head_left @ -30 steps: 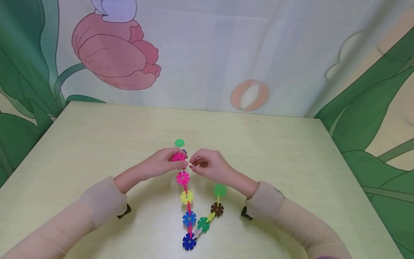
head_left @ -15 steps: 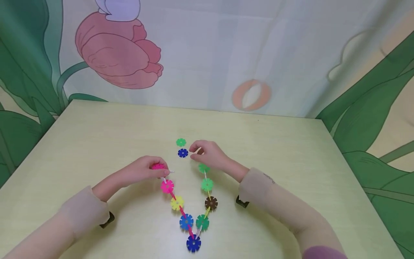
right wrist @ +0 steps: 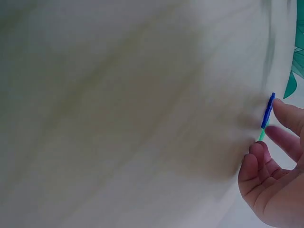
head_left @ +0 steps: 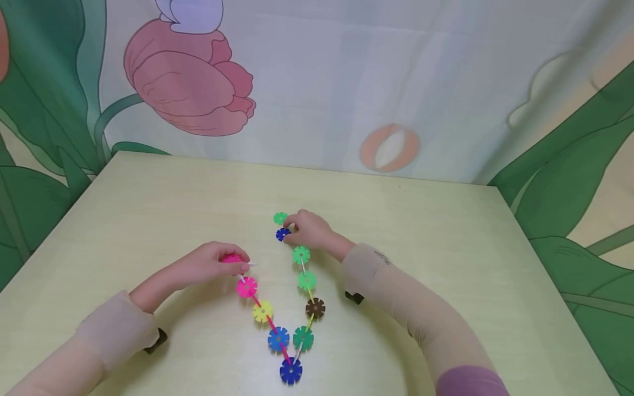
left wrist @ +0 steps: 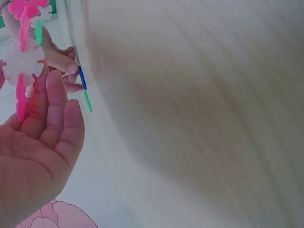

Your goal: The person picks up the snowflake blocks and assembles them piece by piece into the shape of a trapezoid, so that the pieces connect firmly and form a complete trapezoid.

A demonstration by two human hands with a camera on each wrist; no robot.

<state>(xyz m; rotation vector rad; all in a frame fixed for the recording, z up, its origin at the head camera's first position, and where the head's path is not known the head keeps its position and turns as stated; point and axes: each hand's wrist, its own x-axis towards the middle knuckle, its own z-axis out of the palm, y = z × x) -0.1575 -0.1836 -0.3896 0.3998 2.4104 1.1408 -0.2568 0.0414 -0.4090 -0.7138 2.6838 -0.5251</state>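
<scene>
My left hand [head_left: 210, 264] pinches a pink snowflake disc [head_left: 231, 258] at the left end of a chain of linked discs. A white disc [head_left: 252, 264] juts edge-on from its fingertips. Beyond the far end of the chain, my right hand [head_left: 311, 230] has its thumb and index finger at opposite edges of a loose dark blue disc [head_left: 283, 235], which lies on the table. In the right wrist view, the blue disc [right wrist: 268, 110] shows edge-on between those fingers. A loose green disc [head_left: 280, 218] lies just behind it.
The chain makes a V on the table [head_left: 421, 231], its point at a dark blue disc [head_left: 290, 370] near me. Its right side runs up through a brown disc [head_left: 315, 308] to a light green disc [head_left: 301, 255]. A printed curtain [head_left: 307, 82] hangs behind the table.
The hands have parted. My left hand moved left and nearer with the pink end, spreading the chain into a V. My right hand went from beside it to the loose blue disc.
</scene>
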